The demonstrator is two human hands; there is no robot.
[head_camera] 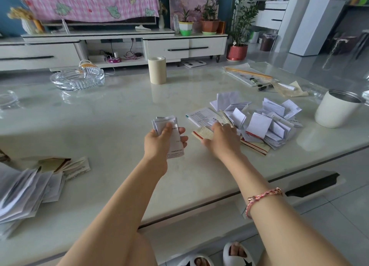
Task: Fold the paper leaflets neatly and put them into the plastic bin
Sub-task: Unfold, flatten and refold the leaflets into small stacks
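From the head camera, the left hand (157, 144) has its thumb and fingers curled round a small folded leaflet (176, 145), held just above the table (111, 110). The right hand (221, 140) reaches onto a messy pile of leaflets (267, 124) and lies on a tan leaflet (202, 133). I cannot tell if its fingers pinch it. Many sheets in that pile look loose, so I think lots of folding is left. A stack of papers (24, 190) sits far left, too blurry to judge. A white tub (337, 112) stands near the pile, and I cannot tell if it is the bin.
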